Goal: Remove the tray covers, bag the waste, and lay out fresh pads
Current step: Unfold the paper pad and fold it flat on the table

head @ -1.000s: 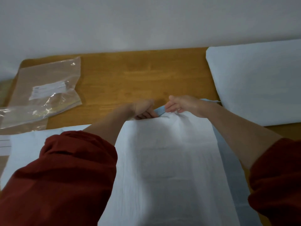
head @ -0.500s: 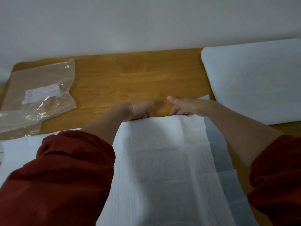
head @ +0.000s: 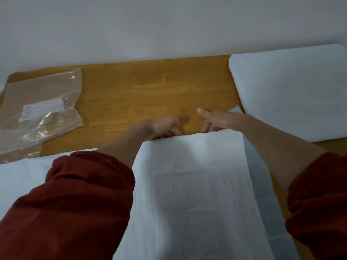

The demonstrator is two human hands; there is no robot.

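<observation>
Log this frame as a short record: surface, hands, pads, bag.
surface: wooden table
centre pad: white, spread flat in front of the person
left hand: grips the centre pad's far edge
right hand: fingers curled at the same edge, thumb straight
right pad: white, lying at far right
plastic bag: clear, far left, untouched

A plain pale wall [head: 150,25] fills the view from 10 to 2 o'clock, meeting the far edge of a honey-brown wooden table [head: 150,91], its corner rounded at 9 o'clock, under dim, seemingly even light.
</observation>
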